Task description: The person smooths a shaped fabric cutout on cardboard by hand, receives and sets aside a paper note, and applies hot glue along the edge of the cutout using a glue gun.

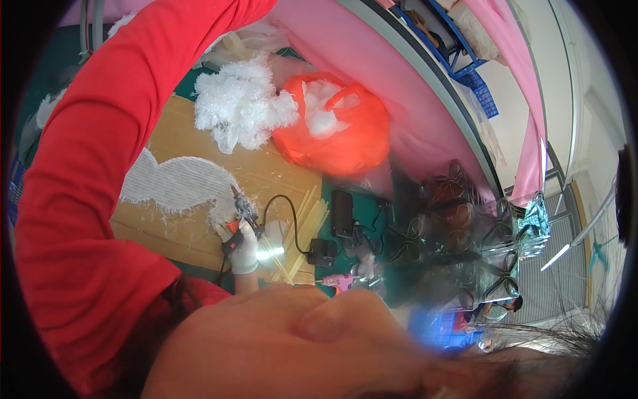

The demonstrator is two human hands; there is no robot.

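Note:
My right hand (244, 251), in a white glove, is closed around the handle of a black and orange hot glue gun (234, 241). The gun's metal nozzle points away from me, at the right end of a white, wavy-edged piece of fabric (183, 181). That piece lies flat on a brown cardboard sheet (159, 234) and has a frayed fringe. My left arm (73, 173), in a red sleeve, sweeps up the left side and leaves the picture at the top, so the left hand is hidden. Just right of the glove shines a bright light (271, 254).
Beyond the fabric sit a fluffy white heap (239, 103) and a red plastic bag (332, 149). Long yellowish sticks (307, 216), a black box with a cord (322, 253) and a pink glue gun (340, 282) lie to the right. Clear packages (458, 226) stand farther right.

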